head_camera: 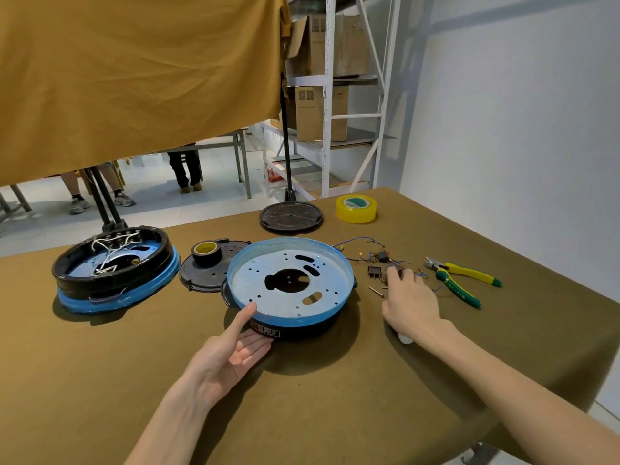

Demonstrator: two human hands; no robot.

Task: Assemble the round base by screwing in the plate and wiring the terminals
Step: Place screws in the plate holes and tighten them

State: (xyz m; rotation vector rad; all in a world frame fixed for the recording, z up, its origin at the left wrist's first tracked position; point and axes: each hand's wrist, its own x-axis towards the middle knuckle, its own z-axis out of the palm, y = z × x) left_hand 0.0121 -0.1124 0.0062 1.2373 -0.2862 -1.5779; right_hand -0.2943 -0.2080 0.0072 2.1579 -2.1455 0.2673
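L hand (231,355) on round blue-rimmed base (291,283)

We count two round bases: one (291,283) under our left hand (231,350), one (114,270) well to that hand's left. Beyond the left thumb lie two black covers: one (204,273) just behind the near base, one (291,217) farther back. We see two tape rolls, a black one (205,253) on the nearer cover and a yellow one (356,208) far beyond our right hand (411,303). Right of that hand lies one pair of pliers (461,280). At its fingertips sit two black switches (374,272) (382,255), and small screws (376,292) too tangled with wires to count.
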